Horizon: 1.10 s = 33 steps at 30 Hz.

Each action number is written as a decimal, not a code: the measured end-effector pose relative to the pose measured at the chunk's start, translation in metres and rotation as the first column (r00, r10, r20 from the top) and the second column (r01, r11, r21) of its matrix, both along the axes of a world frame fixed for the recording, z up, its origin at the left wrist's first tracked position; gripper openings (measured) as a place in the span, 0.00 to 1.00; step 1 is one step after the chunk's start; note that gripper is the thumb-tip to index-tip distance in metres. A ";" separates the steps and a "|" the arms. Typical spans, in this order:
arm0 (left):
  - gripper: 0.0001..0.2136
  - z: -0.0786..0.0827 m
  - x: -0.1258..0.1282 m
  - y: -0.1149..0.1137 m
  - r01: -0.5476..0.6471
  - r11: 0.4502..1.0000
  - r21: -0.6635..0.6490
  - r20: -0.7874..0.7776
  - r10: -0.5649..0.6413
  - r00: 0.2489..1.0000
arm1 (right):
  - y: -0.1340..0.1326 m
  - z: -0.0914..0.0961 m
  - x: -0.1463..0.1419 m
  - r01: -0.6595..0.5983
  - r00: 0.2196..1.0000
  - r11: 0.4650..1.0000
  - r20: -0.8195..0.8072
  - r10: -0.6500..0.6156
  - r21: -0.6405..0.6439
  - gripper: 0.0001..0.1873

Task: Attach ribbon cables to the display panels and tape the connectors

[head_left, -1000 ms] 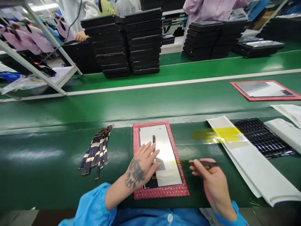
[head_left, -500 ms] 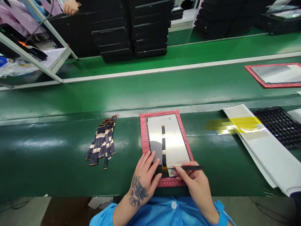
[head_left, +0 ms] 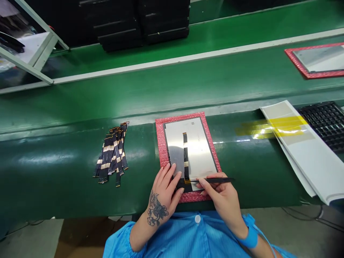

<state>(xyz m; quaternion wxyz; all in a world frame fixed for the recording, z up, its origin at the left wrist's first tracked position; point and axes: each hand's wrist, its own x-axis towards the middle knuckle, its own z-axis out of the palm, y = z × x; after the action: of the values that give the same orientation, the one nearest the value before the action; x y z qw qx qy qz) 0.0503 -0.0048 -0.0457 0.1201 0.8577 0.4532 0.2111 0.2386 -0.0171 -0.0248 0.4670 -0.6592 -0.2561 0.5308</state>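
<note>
A display panel [head_left: 200, 154], silvery on its back, lies on a pink bubble-wrap sheet [head_left: 160, 143] in front of me. Along it runs a narrow black flex cable [head_left: 185, 152], its lower end by a small yellow tape piece [head_left: 187, 181]. My left hand [head_left: 165, 191] rests flat on the panel's lower left part, fingers stretched out beside the cable. Pinched in my right hand [head_left: 221, 191] are dark tweezers [head_left: 219, 180], their tip at the cable's lower end. Whether the tip grips the cable or only touches it I cannot tell.
A pile of flex cables [head_left: 111, 154] lies to the left. On the right are white sheets [head_left: 309, 154] with yellow tape strips [head_left: 285, 126] and a black grid tray [head_left: 325, 123]. Another panel [head_left: 321, 60] sits farther back; black stacked trays [head_left: 139, 25] stand behind the bench.
The view has tilted down, so the bench things sit higher in the picture. Both hands, the tweezers and the cable keep nearly the same positions on the panel.
</note>
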 end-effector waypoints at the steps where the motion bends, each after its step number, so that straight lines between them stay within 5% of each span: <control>1: 0.18 0.001 0.000 0.000 -0.001 1.000 0.000 -0.001 0.001 1.000 | 0.000 0.000 0.000 0.001 1.000 1.000 0.003 -0.001 0.007 0.25; 33: 0.15 0.007 0.002 -0.005 0.084 0.996 0.019 -0.059 -0.083 0.995 | -0.010 -0.012 -0.001 -0.052 0.993 0.997 0.112 0.045 0.063 0.18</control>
<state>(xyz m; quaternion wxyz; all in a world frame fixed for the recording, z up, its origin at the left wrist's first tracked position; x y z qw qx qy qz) 0.0523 -0.0095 -0.0383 0.1064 0.8829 0.4180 0.1858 0.2377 -0.0268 -0.0369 0.4606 -0.6655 -0.3149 0.4958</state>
